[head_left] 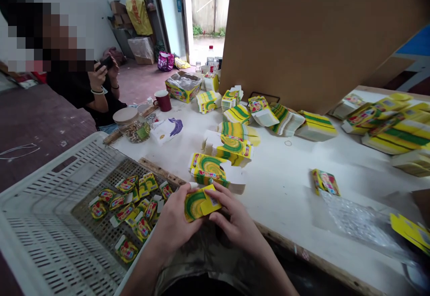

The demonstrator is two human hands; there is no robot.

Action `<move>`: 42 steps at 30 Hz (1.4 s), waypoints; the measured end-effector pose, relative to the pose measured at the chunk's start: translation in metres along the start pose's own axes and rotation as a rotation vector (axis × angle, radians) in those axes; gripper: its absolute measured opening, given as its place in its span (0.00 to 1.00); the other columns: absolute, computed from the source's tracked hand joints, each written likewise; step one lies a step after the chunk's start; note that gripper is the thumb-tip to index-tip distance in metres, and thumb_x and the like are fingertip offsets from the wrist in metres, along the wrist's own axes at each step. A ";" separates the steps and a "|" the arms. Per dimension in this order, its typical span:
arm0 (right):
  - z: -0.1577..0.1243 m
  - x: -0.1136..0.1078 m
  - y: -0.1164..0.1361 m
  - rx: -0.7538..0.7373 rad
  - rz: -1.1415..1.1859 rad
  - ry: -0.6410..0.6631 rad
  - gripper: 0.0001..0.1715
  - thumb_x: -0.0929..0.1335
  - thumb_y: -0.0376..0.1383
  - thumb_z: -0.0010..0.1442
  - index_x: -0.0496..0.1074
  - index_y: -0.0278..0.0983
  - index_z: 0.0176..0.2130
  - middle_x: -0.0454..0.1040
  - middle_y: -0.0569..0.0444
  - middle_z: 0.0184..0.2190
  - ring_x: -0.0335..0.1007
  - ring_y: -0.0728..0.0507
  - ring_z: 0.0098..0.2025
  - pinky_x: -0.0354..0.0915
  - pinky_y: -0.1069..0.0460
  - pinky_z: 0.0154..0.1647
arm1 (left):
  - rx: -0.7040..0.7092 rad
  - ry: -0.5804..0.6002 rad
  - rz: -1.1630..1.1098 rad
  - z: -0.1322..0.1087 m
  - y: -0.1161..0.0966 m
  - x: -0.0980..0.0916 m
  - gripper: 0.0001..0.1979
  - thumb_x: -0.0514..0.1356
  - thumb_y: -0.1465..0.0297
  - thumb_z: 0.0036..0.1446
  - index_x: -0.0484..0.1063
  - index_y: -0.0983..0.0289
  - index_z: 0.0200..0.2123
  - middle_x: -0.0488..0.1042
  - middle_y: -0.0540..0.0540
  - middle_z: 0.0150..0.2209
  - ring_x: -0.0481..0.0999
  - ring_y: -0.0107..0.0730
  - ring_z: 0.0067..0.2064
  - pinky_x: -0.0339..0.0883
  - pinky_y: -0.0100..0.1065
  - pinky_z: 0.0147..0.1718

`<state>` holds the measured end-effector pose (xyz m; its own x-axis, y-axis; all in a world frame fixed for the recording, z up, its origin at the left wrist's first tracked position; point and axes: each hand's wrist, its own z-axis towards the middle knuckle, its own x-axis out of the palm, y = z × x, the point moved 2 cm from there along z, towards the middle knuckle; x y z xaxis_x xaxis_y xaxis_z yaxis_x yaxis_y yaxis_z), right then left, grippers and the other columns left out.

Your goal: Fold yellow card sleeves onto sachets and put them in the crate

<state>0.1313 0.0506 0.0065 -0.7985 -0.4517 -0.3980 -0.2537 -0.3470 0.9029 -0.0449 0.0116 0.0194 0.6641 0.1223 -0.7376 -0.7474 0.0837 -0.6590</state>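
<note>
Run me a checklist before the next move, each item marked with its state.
1. Left hand gripping the yellow carton: ok.
2. Right hand on the carton's other end: ok.
3. Something inside the held carton: cannot tell; its inside is hidden.
4. White crate beside the table, on the left: ok.
5. Small packs in the crate lined up neatly: not ok, they lie scattered.

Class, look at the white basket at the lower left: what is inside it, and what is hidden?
Inside the basket lie small printed boxes, some overlapping. The left hand and forearm block part of its right side; anything behind them cannot be seen.
</note>
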 end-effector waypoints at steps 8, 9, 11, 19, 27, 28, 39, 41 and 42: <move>-0.003 0.005 -0.003 0.125 0.393 -0.019 0.30 0.65 0.36 0.63 0.54 0.42 0.62 0.67 0.43 0.57 0.65 0.37 0.59 0.67 0.41 0.55 | 0.162 -0.034 0.061 -0.004 -0.004 0.003 0.33 0.65 0.71 0.47 0.54 0.60 0.55 0.73 0.59 0.49 0.72 0.44 0.49 0.68 0.43 0.48; -0.004 0.008 -0.003 0.130 0.401 -0.027 0.31 0.64 0.37 0.63 0.52 0.42 0.63 0.65 0.44 0.59 0.63 0.37 0.60 0.65 0.41 0.56 | 0.173 -0.049 0.070 -0.005 -0.006 0.004 0.32 0.65 0.71 0.48 0.55 0.60 0.55 0.72 0.59 0.48 0.72 0.44 0.49 0.68 0.43 0.48; -0.007 0.014 -0.002 0.099 0.327 -0.086 0.32 0.62 0.37 0.65 0.51 0.43 0.65 0.56 0.46 0.65 0.53 0.38 0.66 0.55 0.39 0.64 | 0.205 -0.110 0.104 -0.006 -0.011 0.006 0.30 0.64 0.70 0.49 0.57 0.60 0.54 0.72 0.59 0.47 0.72 0.45 0.48 0.68 0.43 0.47; 0.014 -0.004 -0.001 0.033 -0.181 -0.337 0.31 0.69 0.39 0.59 0.61 0.36 0.60 0.69 0.42 0.51 0.67 0.36 0.51 0.66 0.41 0.53 | -0.102 -0.283 0.261 -0.004 0.025 -0.021 0.27 0.65 0.66 0.48 0.62 0.64 0.51 0.72 0.62 0.47 0.72 0.52 0.48 0.66 0.50 0.49; 0.053 -0.026 -0.010 0.243 -0.691 -0.342 0.14 0.73 0.34 0.54 0.73 0.33 0.42 0.71 0.43 0.40 0.65 0.33 0.45 0.64 0.39 0.48 | -0.328 -0.307 0.023 -0.003 0.052 -0.030 0.31 0.62 0.57 0.51 0.62 0.67 0.54 0.68 0.67 0.54 0.66 0.54 0.57 0.60 0.52 0.56; 0.054 -0.026 -0.009 0.239 -0.686 -0.330 0.17 0.73 0.34 0.53 0.73 0.32 0.43 0.71 0.43 0.41 0.65 0.33 0.46 0.64 0.40 0.49 | -0.316 -0.251 -0.093 -0.003 0.049 -0.022 0.29 0.61 0.57 0.52 0.63 0.65 0.54 0.69 0.65 0.53 0.67 0.50 0.56 0.61 0.50 0.55; 0.055 -0.032 -0.002 0.263 -0.598 -0.366 0.08 0.70 0.30 0.55 0.67 0.36 0.35 0.70 0.47 0.36 0.66 0.37 0.41 0.63 0.46 0.42 | -0.281 0.097 -0.571 0.002 0.012 0.028 0.20 0.62 0.62 0.55 0.67 0.62 0.49 0.77 0.57 0.42 0.75 0.40 0.45 0.66 0.41 0.49; 0.046 -0.030 0.004 0.254 -0.505 -0.382 0.09 0.69 0.30 0.55 0.64 0.37 0.35 0.70 0.51 0.34 0.66 0.40 0.37 0.62 0.48 0.39 | -0.306 0.097 -0.752 0.000 0.006 0.033 0.21 0.65 0.61 0.52 0.68 0.62 0.48 0.77 0.58 0.41 0.76 0.41 0.43 0.68 0.41 0.46; 0.040 -0.027 0.008 0.246 -0.423 -0.362 0.10 0.69 0.29 0.55 0.62 0.38 0.35 0.70 0.54 0.32 0.66 0.42 0.35 0.61 0.49 0.36 | -0.304 0.064 -0.878 0.000 0.002 0.035 0.23 0.66 0.61 0.51 0.68 0.62 0.48 0.76 0.59 0.42 0.76 0.42 0.45 0.68 0.40 0.46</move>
<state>0.1288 0.0931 0.0314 -0.7247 0.0070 -0.6890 -0.6740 -0.2154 0.7066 -0.0231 0.0158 -0.0081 0.9957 0.0825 0.0427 0.0542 -0.1429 -0.9883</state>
